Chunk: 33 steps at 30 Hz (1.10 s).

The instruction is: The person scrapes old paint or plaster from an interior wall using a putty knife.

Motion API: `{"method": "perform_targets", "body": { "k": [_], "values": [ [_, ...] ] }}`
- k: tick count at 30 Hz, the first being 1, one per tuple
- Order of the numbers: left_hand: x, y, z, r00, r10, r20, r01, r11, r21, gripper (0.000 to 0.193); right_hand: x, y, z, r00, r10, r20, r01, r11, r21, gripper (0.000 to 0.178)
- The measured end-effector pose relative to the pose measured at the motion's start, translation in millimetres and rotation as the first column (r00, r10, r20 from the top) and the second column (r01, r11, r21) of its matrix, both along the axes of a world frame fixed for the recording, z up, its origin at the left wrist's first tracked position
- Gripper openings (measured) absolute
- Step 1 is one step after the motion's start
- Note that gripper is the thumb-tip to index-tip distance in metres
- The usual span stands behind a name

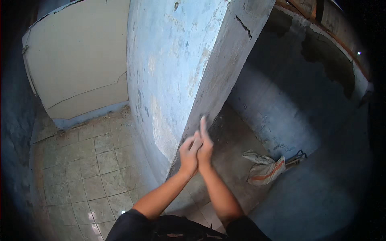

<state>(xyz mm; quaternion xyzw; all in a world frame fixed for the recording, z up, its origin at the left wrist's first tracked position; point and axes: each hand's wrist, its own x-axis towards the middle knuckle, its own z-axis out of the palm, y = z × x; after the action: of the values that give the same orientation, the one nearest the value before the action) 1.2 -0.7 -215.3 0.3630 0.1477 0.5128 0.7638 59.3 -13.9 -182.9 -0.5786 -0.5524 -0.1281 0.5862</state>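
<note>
My left hand [187,156] and my right hand [205,149] are pressed together at the palms and wrists, in front of the end of a pale blue wall [173,72]. Greyish dust seems to coat the fingers. The right hand's fingers stretch upward, the longest reaching past the left hand. On the left hand the fingers are apart and slightly bent, resting against the right. No object shows in either hand; the space between the palms is hidden. Behind the fingertips is the wall's grey end face [217,72], which has a dark crack near the top.
A white sack with orange stripes [267,172] lies on the floor at the right, with thin handles [297,156] sticking out beside it. Worn floor tiles [86,176] spread at the left, below a beige panel [80,60]. A darker blue wall [281,108] stands at the right.
</note>
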Motion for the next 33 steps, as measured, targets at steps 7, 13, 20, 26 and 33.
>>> {"method": "perform_targets", "body": {
  "k": [7, 13, 20, 26, 33],
  "values": [
    [-4.2, 13.1, 48.6, 0.993, -0.032, 0.112, 0.032, 0.999, 0.007, 0.022, -6.1, 16.5, 49.5, 0.996, -0.013, 0.091, 0.005, 0.995, 0.096, 0.051],
    [-13.2, 19.3, 73.2, 0.999, 0.012, 0.046, -0.017, 0.994, 0.107, 0.023, -15.0, 18.3, 66.0, 1.000, 0.012, 0.009, -0.013, 0.998, 0.062, 0.049],
    [-28.3, -10.5, 0.5, 0.992, -0.119, 0.039, 0.124, 0.978, -0.171, 0.023, -30.5, -13.8, -17.8, 0.996, -0.034, -0.085, 0.027, 0.997, -0.078, 0.048],
    [-17.5, 13.2, 101.8, 0.969, -0.153, 0.192, 0.164, 0.986, -0.041, 0.022, -19.0, 6.5, 96.8, 0.997, -0.011, -0.081, 0.010, 1.000, -0.013, 0.048],
    [-32.3, -14.7, -25.3, 0.990, -0.143, -0.006, 0.139, 0.968, -0.211, 0.022, -39.8, -26.0, -44.1, 0.956, -0.042, -0.289, -0.015, 0.981, -0.193, 0.048]
  ]
}}
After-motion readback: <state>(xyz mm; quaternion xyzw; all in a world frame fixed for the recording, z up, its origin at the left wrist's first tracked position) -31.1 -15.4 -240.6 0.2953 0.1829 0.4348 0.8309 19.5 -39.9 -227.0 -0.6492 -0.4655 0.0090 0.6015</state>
